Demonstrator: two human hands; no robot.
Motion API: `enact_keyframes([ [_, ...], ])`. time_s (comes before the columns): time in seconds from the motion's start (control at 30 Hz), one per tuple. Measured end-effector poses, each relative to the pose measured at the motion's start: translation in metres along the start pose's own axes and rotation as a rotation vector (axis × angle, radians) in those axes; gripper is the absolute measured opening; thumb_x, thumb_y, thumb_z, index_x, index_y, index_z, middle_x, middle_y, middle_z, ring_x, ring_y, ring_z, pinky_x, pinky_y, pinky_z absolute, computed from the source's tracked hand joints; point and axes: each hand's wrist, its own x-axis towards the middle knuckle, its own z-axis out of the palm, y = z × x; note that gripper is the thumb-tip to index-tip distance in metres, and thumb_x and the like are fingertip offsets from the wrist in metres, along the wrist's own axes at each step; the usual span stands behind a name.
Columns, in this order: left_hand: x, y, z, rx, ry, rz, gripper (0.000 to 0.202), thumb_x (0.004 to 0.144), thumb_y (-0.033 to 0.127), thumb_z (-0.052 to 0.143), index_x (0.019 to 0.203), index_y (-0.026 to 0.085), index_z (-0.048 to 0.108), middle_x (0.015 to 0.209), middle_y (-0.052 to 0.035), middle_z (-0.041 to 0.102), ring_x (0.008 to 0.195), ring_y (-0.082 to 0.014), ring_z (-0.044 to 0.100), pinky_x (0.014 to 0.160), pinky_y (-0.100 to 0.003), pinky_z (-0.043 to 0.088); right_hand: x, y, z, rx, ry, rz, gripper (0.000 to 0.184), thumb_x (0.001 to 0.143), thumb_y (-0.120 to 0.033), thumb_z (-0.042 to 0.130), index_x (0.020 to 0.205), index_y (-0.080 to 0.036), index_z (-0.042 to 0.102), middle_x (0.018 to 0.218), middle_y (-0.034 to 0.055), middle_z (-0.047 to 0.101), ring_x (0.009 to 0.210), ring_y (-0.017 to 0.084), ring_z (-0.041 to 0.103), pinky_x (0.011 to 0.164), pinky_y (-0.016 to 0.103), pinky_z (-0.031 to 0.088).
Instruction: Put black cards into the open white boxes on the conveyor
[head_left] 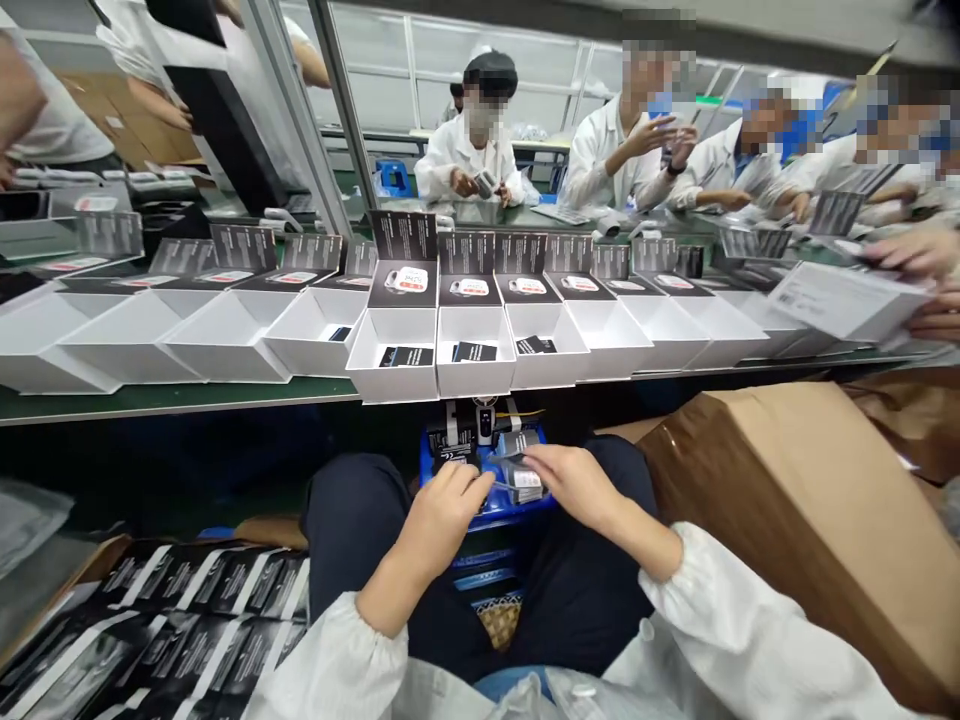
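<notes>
Between my knees is a blue plastic stool (pixel 491 515) with stacks of small printed leaflets (pixel 527 487) on it. My right hand (pixel 576 482) pinches a leaflet (pixel 517 445) at the top of the right stack. Over the left side of the stool, my left hand (pixel 448 508) has its fingers curled down and thumb towards the right hand; what lies in its fingertips is too small to make out. Black printed packets (pixel 454 447) lie just beyond it. In front, open white boxes (pixel 401 350) with black raised lids stand in a row; several hold small black leaflets (pixel 474 352).
A large brown carton (pixel 817 500) stands at my right. On my left, a carton holds banded black leaflet bundles (pixel 202 620). The green bench edge (pixel 225 408) runs across in front, with a metal post (pixel 341 120). Co-workers in white coats (pixel 469 160) sit opposite; another person's hands hold a white box (pixel 847 300) at right.
</notes>
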Motion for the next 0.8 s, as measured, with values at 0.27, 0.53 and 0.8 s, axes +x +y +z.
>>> enact_keyframes([
  [0.27,0.071,0.025,-0.025,-0.226,0.423,0.043,0.047,0.091,0.010,0.056,0.136,0.017,0.044,0.122,-0.0134,0.062,0.117,-0.0213,0.058,0.100,-0.038,0.053,0.002,-0.004,-0.089,-0.167,0.646,-0.311,0.032,0.101,-0.016,0.039,0.123,-0.020,0.062,0.115,0.0078,0.070,0.106,0.019,0.066,0.096,0.033,0.052],
  [0.53,-0.028,-0.043,0.054,0.069,-0.425,-0.298,0.065,0.082,0.016,0.060,0.145,0.020,0.042,0.151,-0.0146,0.045,0.143,-0.0373,0.034,0.106,-0.058,0.045,0.048,0.091,-0.118,-0.326,0.588,-0.135,0.028,0.102,-0.032,0.044,0.117,-0.019,0.064,0.118,0.0113,0.069,0.119,0.029,0.058,0.101,0.055,0.042],
  [0.8,-0.056,-0.040,0.065,0.124,-0.632,-0.235,0.066,0.081,-0.004,0.036,0.141,0.021,0.050,0.148,-0.0096,0.050,0.140,-0.0296,0.041,0.105,-0.051,0.047,0.009,0.044,0.054,-0.472,-0.051,-0.279,0.042,0.090,-0.036,0.069,0.123,-0.011,0.064,0.129,0.0171,0.062,0.125,0.034,0.053,0.108,0.055,0.036],
])
